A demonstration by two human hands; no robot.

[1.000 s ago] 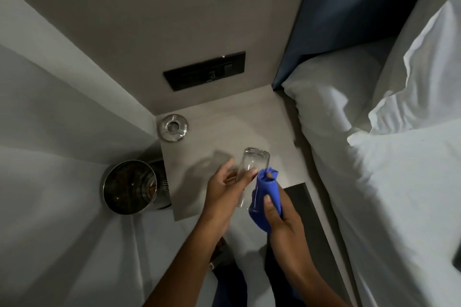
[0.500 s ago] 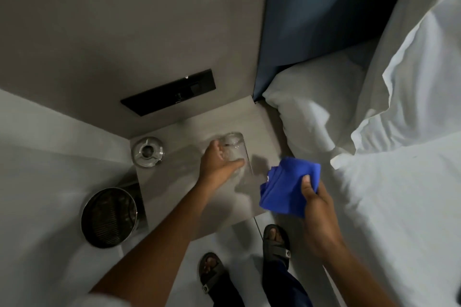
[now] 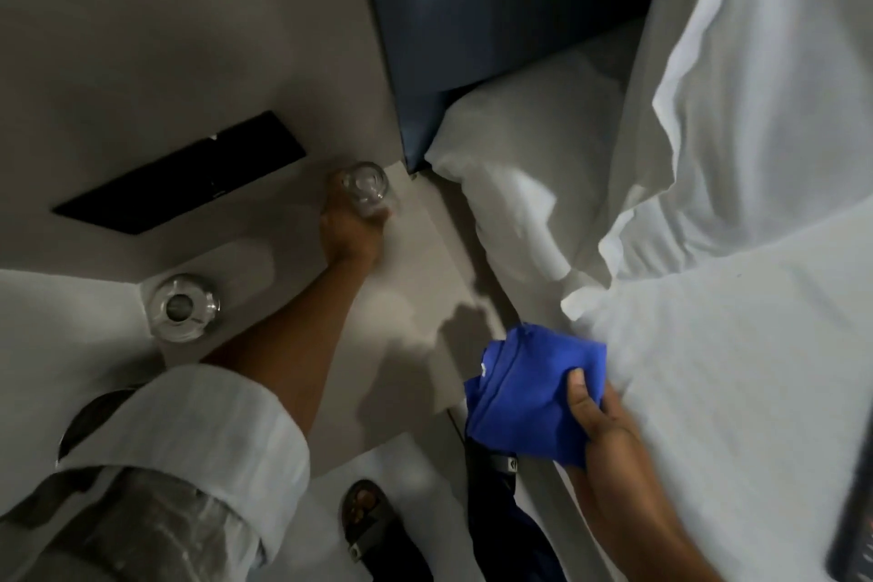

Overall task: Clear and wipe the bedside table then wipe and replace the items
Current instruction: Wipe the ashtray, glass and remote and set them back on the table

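Head view: left hand (image 3: 352, 232) grips the glass (image 3: 364, 187) at the worktop's (image 3: 415, 269) far corner, upper centre; right hand (image 3: 597, 416) clutches the blue cloth (image 3: 524, 392) at lower right.

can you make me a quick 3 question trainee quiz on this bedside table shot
1. True or false: the left hand holds the glass at the table's far corner, near the bed.
2. What does the right hand hold? A) blue cloth B) ashtray C) pillow
3. Fill in: the ashtray sits on the table's ___ side.

Key: 1 true. 2 A, the blue cloth. 3 left.
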